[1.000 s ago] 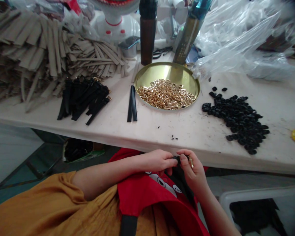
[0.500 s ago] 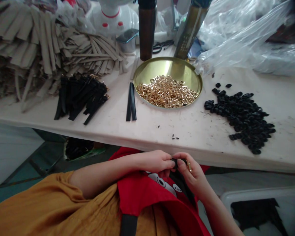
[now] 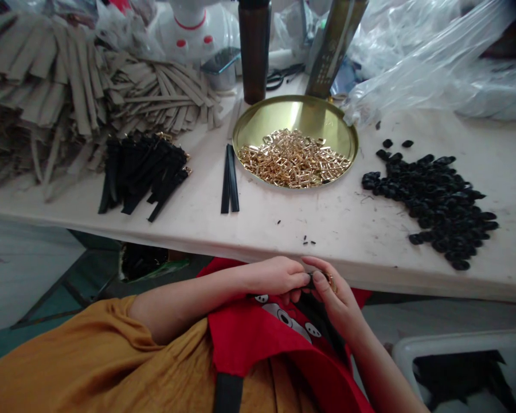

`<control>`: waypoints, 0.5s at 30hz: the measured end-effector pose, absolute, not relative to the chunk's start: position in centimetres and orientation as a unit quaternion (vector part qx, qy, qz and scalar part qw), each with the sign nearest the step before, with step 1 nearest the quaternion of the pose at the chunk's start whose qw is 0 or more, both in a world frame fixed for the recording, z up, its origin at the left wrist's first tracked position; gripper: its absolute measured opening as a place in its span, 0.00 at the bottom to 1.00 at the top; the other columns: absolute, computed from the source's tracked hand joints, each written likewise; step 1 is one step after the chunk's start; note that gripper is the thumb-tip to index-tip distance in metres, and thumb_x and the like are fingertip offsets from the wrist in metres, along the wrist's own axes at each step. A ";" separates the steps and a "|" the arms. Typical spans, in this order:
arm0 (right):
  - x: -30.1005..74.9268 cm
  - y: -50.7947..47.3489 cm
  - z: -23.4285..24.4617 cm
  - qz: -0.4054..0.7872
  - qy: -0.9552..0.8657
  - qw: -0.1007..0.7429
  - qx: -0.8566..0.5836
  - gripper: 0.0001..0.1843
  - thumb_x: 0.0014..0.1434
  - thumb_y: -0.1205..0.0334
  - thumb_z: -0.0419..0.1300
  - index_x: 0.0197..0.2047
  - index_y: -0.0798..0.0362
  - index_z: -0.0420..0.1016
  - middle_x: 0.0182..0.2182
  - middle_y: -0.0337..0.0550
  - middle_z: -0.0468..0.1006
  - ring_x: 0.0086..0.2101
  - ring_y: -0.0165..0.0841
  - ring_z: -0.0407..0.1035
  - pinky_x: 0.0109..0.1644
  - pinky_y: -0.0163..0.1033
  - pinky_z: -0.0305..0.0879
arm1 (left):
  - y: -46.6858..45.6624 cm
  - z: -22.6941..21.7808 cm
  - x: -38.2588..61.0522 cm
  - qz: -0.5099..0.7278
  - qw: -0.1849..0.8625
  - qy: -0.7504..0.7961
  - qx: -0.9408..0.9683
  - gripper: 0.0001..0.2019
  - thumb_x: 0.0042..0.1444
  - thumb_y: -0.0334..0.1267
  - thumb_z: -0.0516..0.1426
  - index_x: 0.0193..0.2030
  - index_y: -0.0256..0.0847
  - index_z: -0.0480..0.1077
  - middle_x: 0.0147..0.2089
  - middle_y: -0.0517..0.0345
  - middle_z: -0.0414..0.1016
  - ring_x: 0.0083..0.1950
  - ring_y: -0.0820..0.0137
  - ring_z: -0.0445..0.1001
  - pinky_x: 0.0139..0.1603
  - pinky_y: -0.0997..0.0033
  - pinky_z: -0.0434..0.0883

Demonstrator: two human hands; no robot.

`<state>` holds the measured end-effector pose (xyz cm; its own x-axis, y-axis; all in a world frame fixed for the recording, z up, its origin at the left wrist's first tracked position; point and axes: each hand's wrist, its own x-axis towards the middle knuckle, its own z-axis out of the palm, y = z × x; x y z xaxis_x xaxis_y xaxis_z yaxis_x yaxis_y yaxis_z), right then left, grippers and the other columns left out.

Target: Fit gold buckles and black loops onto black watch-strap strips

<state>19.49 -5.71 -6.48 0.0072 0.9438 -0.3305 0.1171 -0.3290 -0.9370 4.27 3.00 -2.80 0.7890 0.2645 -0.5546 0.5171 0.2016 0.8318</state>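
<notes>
The black piece [image 3: 312, 280], mostly hidden, is clamped between the fingertips of the left hand [image 3: 281, 277] and right hand [image 3: 340, 299], just off the tabletop's [image 3: 241, 236] near edge. Toward the far edge, a smooth, round golden tray [image 3: 279, 112] is backed by a tilted bottle [image 3: 332, 54], cut off above, its markings unreadable. A shiny metal part [image 3: 331, 283] is partly covered by the right hand.

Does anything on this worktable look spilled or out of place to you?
Slightly: a few tiny black scraps lie loose near the front edge of the table, like stray offcuts. Two black oval pieces also sit just outside the pile of similar pieces. I see nothing plainly damaged.
</notes>
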 end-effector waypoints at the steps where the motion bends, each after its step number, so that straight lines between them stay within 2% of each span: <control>1: 19.6 -5.7 -6.5 0.554 -0.444 0.378 -0.595 0.21 0.59 0.50 0.49 0.51 0.52 0.65 0.30 0.42 0.74 0.30 0.33 0.69 0.32 0.38 0.67 | 2.9 -2.6 4.4 -0.087 0.698 0.318 0.636 0.14 0.58 0.41 0.43 0.26 0.37 0.61 0.23 0.62 0.66 0.21 0.77 0.66 0.24 0.77 0.64; 4: 20.0 -5.6 -6.4 0.524 -0.462 0.384 -0.603 0.22 0.60 0.50 0.47 0.53 0.52 0.63 0.27 0.40 0.72 0.27 0.33 0.68 0.30 0.37 0.66 | 2.9 -2.2 4.6 -0.076 0.654 0.321 0.681 0.16 0.57 0.41 0.42 0.24 0.37 0.62 0.21 0.61 0.65 0.22 0.77 0.65 0.23 0.78 0.62; 7: 20.4 -5.4 -5.9 0.423 -0.502 0.382 -0.650 0.22 0.61 0.52 0.45 0.54 0.53 0.64 0.22 0.38 0.68 0.23 0.31 0.64 0.25 0.36 0.62 | 3.2 -1.7 4.4 -0.048 0.600 0.308 0.737 0.14 0.56 0.41 0.45 0.25 0.37 0.64 0.23 0.61 0.67 0.23 0.77 0.64 0.23 0.78 0.59; 10: 20.0 -5.1 -5.5 0.351 -0.540 0.383 -0.662 0.20 0.61 0.53 0.46 0.51 0.54 0.65 0.25 0.40 0.70 0.25 0.32 0.64 0.27 0.36 0.62 | 3.5 -1.1 4.3 -0.036 0.558 0.304 0.772 0.13 0.56 0.41 0.47 0.27 0.37 0.66 0.23 0.61 0.69 0.22 0.77 0.64 0.22 0.78 0.58; 13: 19.7 -4.2 -5.3 0.362 -0.539 0.404 -0.645 0.20 0.60 0.52 0.46 0.50 0.54 0.66 0.25 0.40 0.69 0.24 0.30 0.63 0.27 0.36 0.62 | 3.9 -0.9 5.0 -0.030 0.510 0.300 0.806 0.13 0.57 0.39 0.45 0.29 0.37 0.67 0.24 0.60 0.71 0.25 0.75 0.67 0.25 0.77 0.60; 15: 20.3 -3.0 -5.3 0.387 -0.509 0.412 -0.649 0.22 0.59 0.50 0.46 0.51 0.54 0.65 0.24 0.39 0.68 0.22 0.30 0.62 0.25 0.36 0.61 | 4.3 -1.1 5.8 -0.012 0.448 0.307 0.840 0.15 0.58 0.42 0.46 0.32 0.37 0.69 0.28 0.57 0.73 0.29 0.71 0.70 0.28 0.75 0.62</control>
<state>20.32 -2.98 -5.26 0.1826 0.9797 -0.0833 0.3429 -0.1428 -0.9285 5.78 4.31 -1.13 0.8115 0.5048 -0.2944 0.5254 -0.4099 0.7456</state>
